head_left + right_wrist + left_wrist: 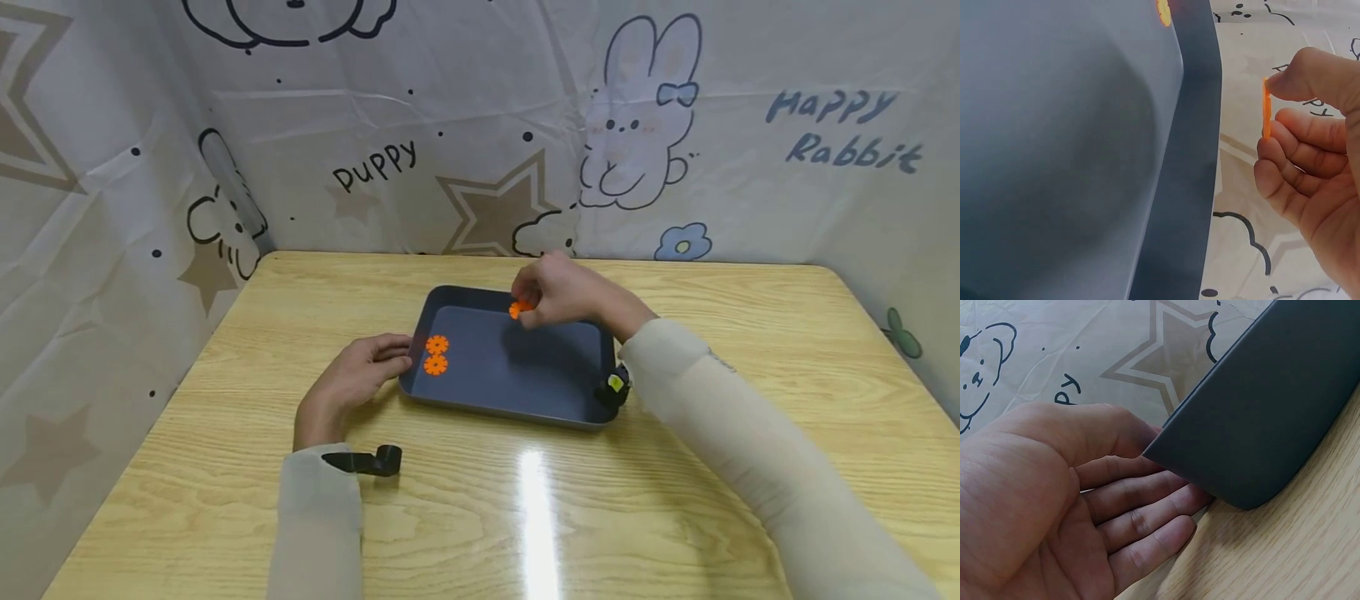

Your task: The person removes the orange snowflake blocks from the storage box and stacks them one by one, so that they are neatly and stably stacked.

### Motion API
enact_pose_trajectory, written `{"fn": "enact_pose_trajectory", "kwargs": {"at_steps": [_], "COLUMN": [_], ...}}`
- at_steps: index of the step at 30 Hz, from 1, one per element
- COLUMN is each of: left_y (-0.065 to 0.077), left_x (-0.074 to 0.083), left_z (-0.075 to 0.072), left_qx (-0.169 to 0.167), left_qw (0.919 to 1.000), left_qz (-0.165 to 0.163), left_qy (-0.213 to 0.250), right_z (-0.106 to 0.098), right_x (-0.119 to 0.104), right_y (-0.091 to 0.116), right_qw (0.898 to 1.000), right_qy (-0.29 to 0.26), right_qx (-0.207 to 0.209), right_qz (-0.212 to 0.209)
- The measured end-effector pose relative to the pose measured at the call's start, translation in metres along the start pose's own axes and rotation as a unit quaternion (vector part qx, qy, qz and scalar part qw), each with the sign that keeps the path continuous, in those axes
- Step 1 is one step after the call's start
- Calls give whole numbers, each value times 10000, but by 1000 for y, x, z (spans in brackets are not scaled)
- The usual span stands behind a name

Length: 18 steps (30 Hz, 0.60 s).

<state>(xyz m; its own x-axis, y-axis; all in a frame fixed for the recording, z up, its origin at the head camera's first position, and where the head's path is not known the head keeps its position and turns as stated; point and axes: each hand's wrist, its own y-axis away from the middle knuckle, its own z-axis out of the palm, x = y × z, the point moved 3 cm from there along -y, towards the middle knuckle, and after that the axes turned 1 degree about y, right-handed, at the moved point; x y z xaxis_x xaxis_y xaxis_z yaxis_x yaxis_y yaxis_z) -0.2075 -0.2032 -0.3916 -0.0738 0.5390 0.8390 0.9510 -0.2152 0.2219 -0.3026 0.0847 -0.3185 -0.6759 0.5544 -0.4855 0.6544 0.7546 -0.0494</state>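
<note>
Between the thumb and fingertips of my right hand (564, 292) is an orange notched plastic disc (516, 310), pinched above the far side of a dark grey tray (502, 379). The right wrist view shows that disc (1267, 112) edge-on, with the fingers curled behind it. Two more orange discs, an upper one (437, 344) and a lower one (435, 365), lie one beside the other on the tray floor at the left. Against the tray's left end rests my left hand (356, 375), its fingers extended and fingertips partly hidden by the tray wall (1254, 419).
The tray stands on a light wood table (450, 517). Behind the table hangs a pale cloth (480, 125) printed with stars and cartoon animals. A black wrist camera (386, 460) sits on the left sleeve and another (617, 385) overlaps the tray's right side.
</note>
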Motion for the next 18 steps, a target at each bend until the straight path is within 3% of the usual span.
{"fn": "enact_pose_trajectory", "kwargs": {"at_steps": [18], "left_y": [0], "left_x": [0], "left_z": [0], "left_qx": [47], "left_qw": [9999], "left_qz": [-64], "left_qy": [107], "right_z": [-14], "right_x": [15], "right_y": [39], "right_qw": [9994], "right_qy": [49], "right_qx": [258], "right_qz": [224]}}
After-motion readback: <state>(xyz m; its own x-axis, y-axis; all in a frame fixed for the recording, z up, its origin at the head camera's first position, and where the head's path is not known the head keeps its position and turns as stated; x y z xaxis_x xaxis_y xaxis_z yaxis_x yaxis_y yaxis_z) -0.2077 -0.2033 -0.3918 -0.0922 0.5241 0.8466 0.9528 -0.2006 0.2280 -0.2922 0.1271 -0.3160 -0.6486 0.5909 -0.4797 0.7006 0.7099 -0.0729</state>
